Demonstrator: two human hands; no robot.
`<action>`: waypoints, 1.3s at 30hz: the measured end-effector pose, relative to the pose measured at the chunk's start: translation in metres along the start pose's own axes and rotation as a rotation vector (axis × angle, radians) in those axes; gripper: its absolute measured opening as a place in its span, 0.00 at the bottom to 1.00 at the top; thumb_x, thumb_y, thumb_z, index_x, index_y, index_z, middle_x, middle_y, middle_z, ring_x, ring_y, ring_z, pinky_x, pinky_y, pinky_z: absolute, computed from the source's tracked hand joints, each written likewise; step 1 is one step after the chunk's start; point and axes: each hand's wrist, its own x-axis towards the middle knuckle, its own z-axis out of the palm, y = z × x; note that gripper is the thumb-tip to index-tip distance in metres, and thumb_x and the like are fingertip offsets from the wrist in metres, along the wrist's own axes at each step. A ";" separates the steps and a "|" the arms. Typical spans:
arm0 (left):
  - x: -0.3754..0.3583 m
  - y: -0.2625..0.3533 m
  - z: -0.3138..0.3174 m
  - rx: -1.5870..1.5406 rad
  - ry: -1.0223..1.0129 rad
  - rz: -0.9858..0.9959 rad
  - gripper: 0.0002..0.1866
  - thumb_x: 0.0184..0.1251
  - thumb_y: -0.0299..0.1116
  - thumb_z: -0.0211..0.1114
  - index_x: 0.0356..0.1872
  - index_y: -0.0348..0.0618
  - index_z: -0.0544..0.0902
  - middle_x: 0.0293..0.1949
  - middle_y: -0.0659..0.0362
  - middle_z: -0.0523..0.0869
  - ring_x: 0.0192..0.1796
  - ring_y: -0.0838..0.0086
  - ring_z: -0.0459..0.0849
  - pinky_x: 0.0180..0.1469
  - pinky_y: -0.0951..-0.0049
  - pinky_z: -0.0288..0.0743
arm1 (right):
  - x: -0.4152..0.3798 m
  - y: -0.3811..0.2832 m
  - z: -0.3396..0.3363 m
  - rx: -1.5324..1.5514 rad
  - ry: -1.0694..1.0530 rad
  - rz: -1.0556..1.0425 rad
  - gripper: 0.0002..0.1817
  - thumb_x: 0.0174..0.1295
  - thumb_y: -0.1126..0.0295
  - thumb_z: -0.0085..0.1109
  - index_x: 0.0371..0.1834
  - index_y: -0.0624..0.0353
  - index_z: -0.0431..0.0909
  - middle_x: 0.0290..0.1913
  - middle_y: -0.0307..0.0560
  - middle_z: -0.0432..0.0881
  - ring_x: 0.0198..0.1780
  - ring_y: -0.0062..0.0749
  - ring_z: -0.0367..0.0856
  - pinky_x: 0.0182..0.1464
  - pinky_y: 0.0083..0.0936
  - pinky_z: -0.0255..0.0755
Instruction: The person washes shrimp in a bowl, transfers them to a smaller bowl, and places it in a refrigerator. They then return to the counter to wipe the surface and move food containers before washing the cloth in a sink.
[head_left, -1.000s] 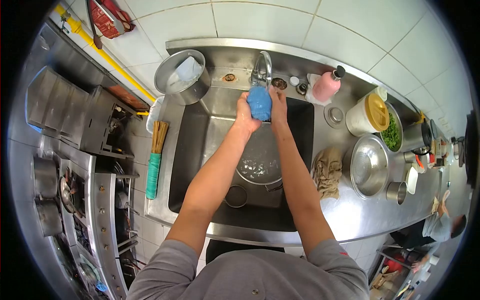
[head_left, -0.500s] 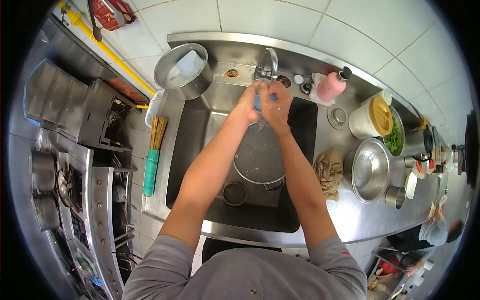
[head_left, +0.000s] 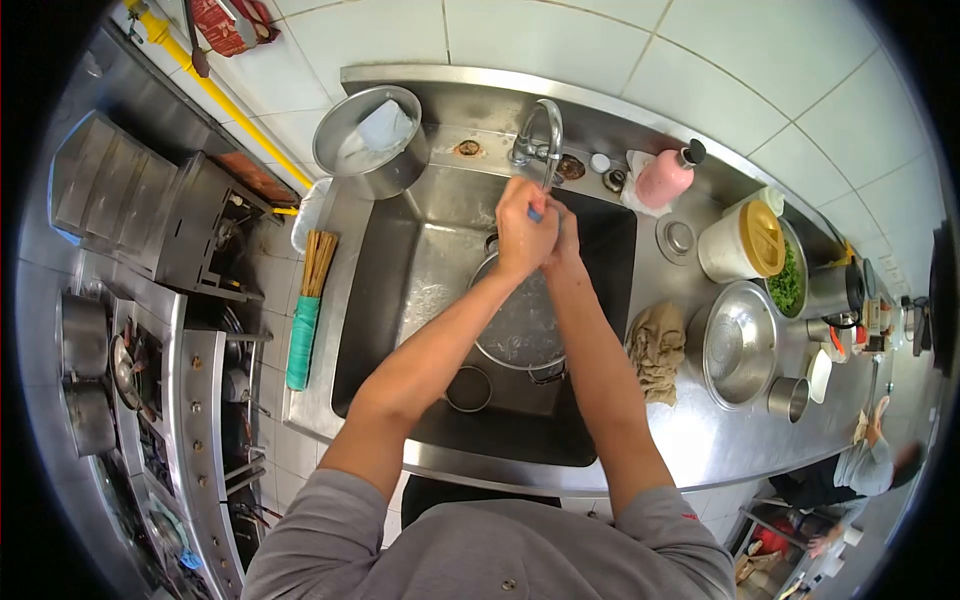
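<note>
Both of my hands are closed together under the faucet, above the sink. My left hand wraps round a small soft blue thing, a sponge or a cloth; only a bit of it shows between the fingers. My right hand presses against the left from the other side, gripping the same piece. Below them a round pot with side handles stands in the sink, water in it. A small round ring-shaped item lies nearer me on the sink floor.
Left of the sink are a large metal pot and a bamboo brush. On the right stand a pink pump bottle, a crumpled brown cloth, a metal colander and a yellow-lidded tub. Another person is at far right.
My hands have come down and towards me from the faucet spout. They have closed more tightly round the blue piece, which shows less now.
</note>
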 end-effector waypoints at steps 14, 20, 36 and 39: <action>-0.108 0.058 -0.084 0.117 -0.884 0.955 0.06 0.41 0.36 0.63 0.21 0.48 0.78 0.27 0.63 0.78 0.36 0.70 0.79 0.42 0.69 0.75 | -0.087 0.020 -0.029 -0.946 -0.493 0.729 0.23 0.58 0.57 0.70 0.18 0.45 0.62 0.19 0.26 0.59 0.22 0.17 0.58 0.27 0.19 0.52; -0.141 0.064 -0.098 0.278 -1.013 1.078 0.08 0.43 0.39 0.61 0.17 0.48 0.78 0.22 0.63 0.78 0.31 0.71 0.80 0.36 0.70 0.73 | -0.094 0.050 -0.045 -1.382 -0.728 0.636 0.26 0.51 0.71 0.70 0.15 0.48 0.55 0.19 0.26 0.54 0.24 0.16 0.54 0.26 0.24 0.50; -0.264 0.018 -0.113 0.580 -1.395 0.733 0.08 0.45 0.35 0.64 0.17 0.47 0.88 0.20 0.55 0.86 0.26 0.61 0.86 0.28 0.61 0.77 | -0.128 0.139 -0.097 -2.049 -0.962 0.287 0.06 0.42 0.75 0.56 0.21 0.68 0.77 0.23 0.66 0.78 0.26 0.53 0.80 0.34 0.48 0.71; -0.292 0.001 -0.121 0.566 -1.387 0.777 0.08 0.46 0.35 0.63 0.16 0.47 0.87 0.19 0.55 0.86 0.26 0.61 0.86 0.29 0.62 0.78 | -0.146 0.150 -0.091 -2.063 -0.900 0.308 0.06 0.44 0.75 0.58 0.23 0.68 0.79 0.28 0.68 0.80 0.34 0.59 0.84 0.38 0.48 0.74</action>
